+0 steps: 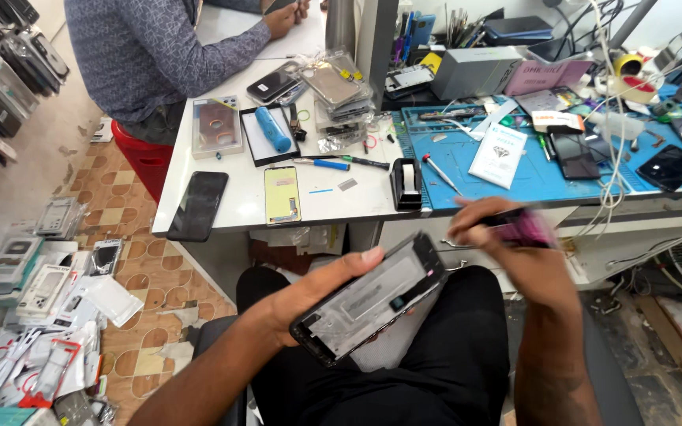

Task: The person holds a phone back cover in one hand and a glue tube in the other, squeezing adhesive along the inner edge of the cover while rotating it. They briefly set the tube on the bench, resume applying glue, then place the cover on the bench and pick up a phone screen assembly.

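Many boxed phone cases (pixel 41 300) are lying heaped on the tiled floor at the left, several cut off by the frame edge. Above them, another person's patterned sleeve (pixel 159 47) is reaching across the white worktop (pixel 230 213), with the face out of view. On that worktop a dark phone (pixel 197 205) is overhanging the near edge, a yellow-backed screen panel (pixel 282 195) is lying beside it, and a black tray (pixel 268 136) is holding a blue cylinder (pixel 273 128). Over the lap, the left hand (pixel 309 296) is cradling an opened phone frame (pixel 372 296) from below, palm up, the fingers wrapping its far edge and the thumb lying along the top. Right of it, the right hand (pixel 507 252) is hovering just above the frame, blurred by motion; its fingers are pinching a pink and black object (pixel 524 227) too smeared to identify. Behind it, a blue mat (pixel 530 177) is carrying dark phones and small tools, while tangled white cables (pixel 613 118) are hiding part of the clutter.
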